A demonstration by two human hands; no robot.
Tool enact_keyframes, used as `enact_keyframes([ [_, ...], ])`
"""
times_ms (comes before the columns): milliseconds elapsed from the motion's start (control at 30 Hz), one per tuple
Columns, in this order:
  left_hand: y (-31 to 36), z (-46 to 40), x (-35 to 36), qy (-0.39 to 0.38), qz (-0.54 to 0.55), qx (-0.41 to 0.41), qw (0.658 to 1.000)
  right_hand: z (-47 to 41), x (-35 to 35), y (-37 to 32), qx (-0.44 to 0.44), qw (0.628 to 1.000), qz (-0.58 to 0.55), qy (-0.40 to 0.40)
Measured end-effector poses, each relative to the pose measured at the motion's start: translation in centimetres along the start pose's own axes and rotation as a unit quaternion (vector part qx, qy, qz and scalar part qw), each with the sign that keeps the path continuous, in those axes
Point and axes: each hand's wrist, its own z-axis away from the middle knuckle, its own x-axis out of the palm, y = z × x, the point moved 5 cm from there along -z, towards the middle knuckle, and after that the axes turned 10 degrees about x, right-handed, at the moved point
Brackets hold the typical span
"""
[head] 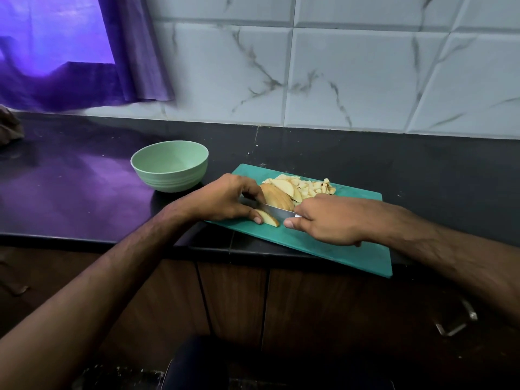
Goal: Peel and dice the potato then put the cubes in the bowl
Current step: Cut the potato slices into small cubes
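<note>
Two hands over one green cutting board [351,249] on the dark bench [84,192]. Left hand [222,199] curled over the sliced potato [277,199], fingertips pressing the top, thumb against one loose wedge [268,217] at the near side. Right hand [326,220] clenched around the handle of one knife [277,211], blade lying flat-on across the potato between the two hands, handle itself hidden inside the fist. Potato standing as a fan of several slices, still packed together; exact count of slices not readable. Behind it, toward the wall, a few larger flat slices [284,184] and one heap of small cubes [316,187], too many and too small to count, all on the board. One pale green bowl [169,166] on the bench just left of the board, apart from it, nothing visible inside. Purple curtain [84,52] at upper left, white marbled tiles [365,74] behind the bench, wooden cabinet doors [233,299] below, one metal handle [457,319] at lower right.
</note>
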Motion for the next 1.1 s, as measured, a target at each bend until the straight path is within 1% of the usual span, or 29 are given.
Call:
enact_keyframes([
  [100,-0.2,0.0,-0.2,-0.004,-0.058,-0.001,0.998,-0.5,0.1,0.1,0.0,1.0,-0.016,-0.005],
  [267,-0.2,-0.4,-0.4,-0.021,-0.103,0.01,0.994,-0.3,0.8,-0.1,0.008,1.0,0.009,0.025],
  [333,-0.2,-0.3,-0.4,-0.022,-0.111,0.006,0.994,0.3,1.0,0.0,0.012,0.999,0.032,0.032],
  [433,0.0,-0.1,-0.5,-0.018,-0.117,0.007,0.993,2.4,1.5,1.3,0.025,0.999,0.043,0.018],
  [567,0.2,0.1,-0.5,-0.004,-0.119,0.013,0.993,6.5,2.6,4.6,0.08,0.996,0.047,-0.013],
  [633,0.2,0.3,-0.7,0.003,-0.103,0.012,0.995,7.6,2.9,5.4,0.097,0.994,0.058,-0.013],
  [733,0.7,0.4,-0.6,0.004,-0.058,0.026,0.998,8.0,3.1,5.3,0.097,0.991,0.086,0.027],
  [833,1.5,0.8,-0.8,0.024,-0.078,0.054,0.995,8.0,3.4,4.8,0.09,0.988,0.099,0.077],
  [900,2.0,1.3,-1.1,0.044,-0.098,0.076,0.991,8.1,3.5,4.7,0.091,0.988,0.093,0.082],
  [1000,2.4,1.8,-1.2,0.068,-0.115,0.081,0.988,8.2,3.5,4.6,0.09,0.987,0.099,0.091],
  [1100,2.4,1.9,-1.1,0.063,-0.11,0.078,0.989,8.2,3.3,4.5,0.09,0.987,0.103,0.086],
])
